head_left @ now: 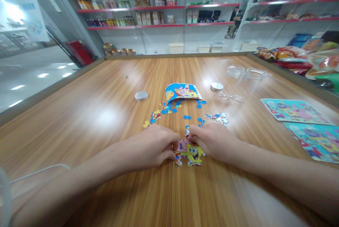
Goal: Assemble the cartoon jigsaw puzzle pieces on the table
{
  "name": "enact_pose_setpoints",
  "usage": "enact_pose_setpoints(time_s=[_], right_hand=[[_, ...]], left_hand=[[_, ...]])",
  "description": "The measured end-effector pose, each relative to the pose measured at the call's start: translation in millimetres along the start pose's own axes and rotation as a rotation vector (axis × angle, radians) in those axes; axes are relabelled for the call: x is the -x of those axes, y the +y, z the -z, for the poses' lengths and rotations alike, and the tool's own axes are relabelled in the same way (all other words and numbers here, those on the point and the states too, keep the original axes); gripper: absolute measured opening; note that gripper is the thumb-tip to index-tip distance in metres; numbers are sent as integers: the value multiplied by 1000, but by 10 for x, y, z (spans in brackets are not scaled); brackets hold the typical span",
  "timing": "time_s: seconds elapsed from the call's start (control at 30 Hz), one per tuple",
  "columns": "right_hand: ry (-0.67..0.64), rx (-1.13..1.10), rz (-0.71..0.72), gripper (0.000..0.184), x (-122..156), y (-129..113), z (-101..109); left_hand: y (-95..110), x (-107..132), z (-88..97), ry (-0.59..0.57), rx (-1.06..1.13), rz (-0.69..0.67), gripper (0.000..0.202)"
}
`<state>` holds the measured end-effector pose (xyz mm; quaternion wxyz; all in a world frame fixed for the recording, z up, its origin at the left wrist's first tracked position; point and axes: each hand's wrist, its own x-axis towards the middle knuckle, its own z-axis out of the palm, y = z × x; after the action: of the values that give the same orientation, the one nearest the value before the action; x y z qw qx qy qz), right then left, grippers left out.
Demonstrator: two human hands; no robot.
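Note:
A small joined patch of a cartoon jigsaw puzzle [190,153] lies on the wooden table [106,114] right in front of me. My left hand [153,145] rests at its left edge, fingers curled and pinching the pieces there. My right hand [214,140] presses on its upper right edge, fingers bent together on a piece. Loose puzzle pieces [169,110] are scattered just beyond the hands, more of them [218,117] to the right. Behind them lies the picture sheet [182,92].
Two round metal lids [141,95] [217,86] and two clear jars [234,75] [254,78] sit further back. Two finished puzzle boards [293,110] [315,140] lie at the right. Snack bags [291,59] pile at the far right edge. Shop shelves [159,6] line the back wall.

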<state>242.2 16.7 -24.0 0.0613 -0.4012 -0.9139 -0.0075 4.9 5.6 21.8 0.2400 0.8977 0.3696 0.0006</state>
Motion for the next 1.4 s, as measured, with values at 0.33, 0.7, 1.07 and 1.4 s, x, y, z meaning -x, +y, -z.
enact_pose_setpoints(time_s=[0.33, 0.7, 1.07, 1.4], right_hand=[[36, -47, 5, 22, 16, -9, -12], [173, -236, 241, 29, 65, -14, 1], [80, -246, 228, 34, 57, -8, 37], [50, -263, 208, 27, 40, 2, 38]], left_hand=[[64, -1, -16, 3, -64, -57, 13], [97, 18, -77, 73, -209, -14, 14], [-117, 55, 21, 44, -152, -54, 20], [-85, 67, 154, -38, -114, -48, 24]])
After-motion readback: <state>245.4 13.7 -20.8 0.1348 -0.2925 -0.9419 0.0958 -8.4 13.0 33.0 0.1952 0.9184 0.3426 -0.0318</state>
